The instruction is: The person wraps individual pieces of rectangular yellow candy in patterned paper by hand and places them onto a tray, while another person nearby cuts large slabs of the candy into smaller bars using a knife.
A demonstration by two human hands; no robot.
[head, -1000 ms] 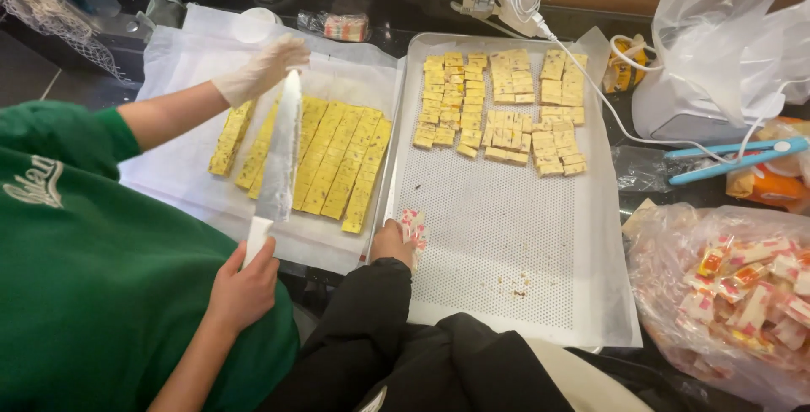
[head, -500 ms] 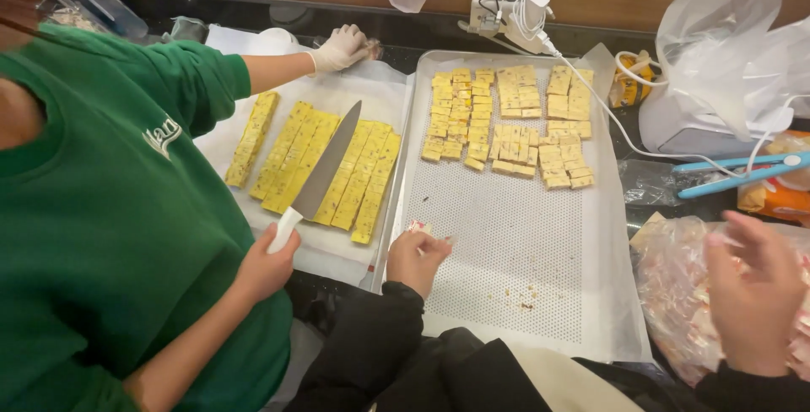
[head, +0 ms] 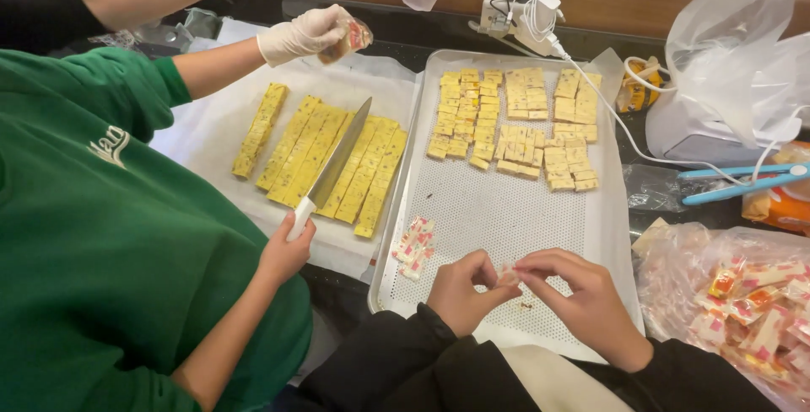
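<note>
My left hand (head: 462, 291) and right hand (head: 582, 298) meet over the near edge of the perforated metal tray (head: 498, 210), fingertips pinching one small pale wrapped candy piece (head: 509, 277) between them. It looks light, fairly firm but crumbly, with a slick wrapper, so I would grip it by the ends. Left of me, a green-sleeved co-worker holds a long knife (head: 333, 167) over yellow uncut strips (head: 329, 163).
</note>
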